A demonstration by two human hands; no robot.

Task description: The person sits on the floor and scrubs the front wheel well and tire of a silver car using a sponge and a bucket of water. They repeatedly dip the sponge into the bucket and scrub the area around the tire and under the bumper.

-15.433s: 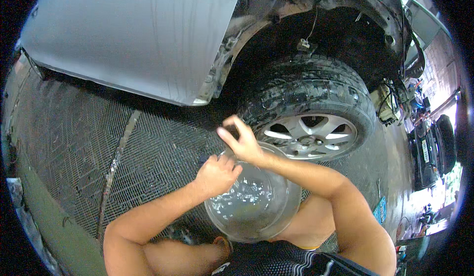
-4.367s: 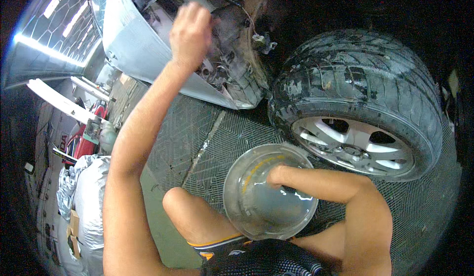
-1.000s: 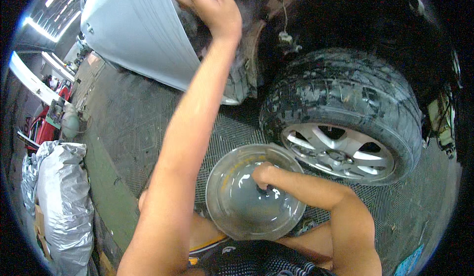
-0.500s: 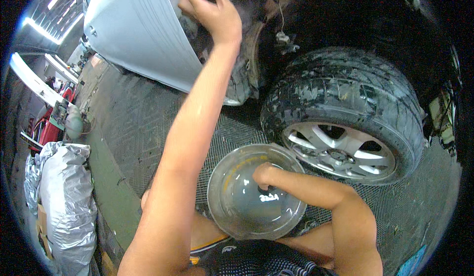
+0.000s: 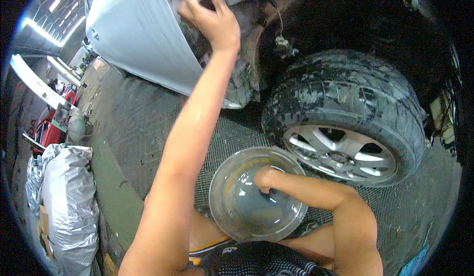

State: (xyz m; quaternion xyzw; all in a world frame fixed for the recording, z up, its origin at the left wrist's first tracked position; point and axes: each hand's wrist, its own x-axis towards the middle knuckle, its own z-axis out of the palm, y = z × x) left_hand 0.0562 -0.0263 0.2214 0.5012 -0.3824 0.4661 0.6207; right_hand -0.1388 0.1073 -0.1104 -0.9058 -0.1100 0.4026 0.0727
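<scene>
Pale-blue door (image 5: 136,34); grey-smeared black tyre (image 5: 340,90); silver rim (image 5: 339,158); grey water (image 5: 252,212)

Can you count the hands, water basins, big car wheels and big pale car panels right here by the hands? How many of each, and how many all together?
Hands: 2, the left hand up by the car and the right hand in the basin
Water basins: 1
Big car wheels: 1, the wheel
Big pale car panels: 1, the panel
Total: 5

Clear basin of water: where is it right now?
In the head view, the clear basin is low, slightly right of centre, below and left of the wheel; the right hand reaches into it.
</scene>
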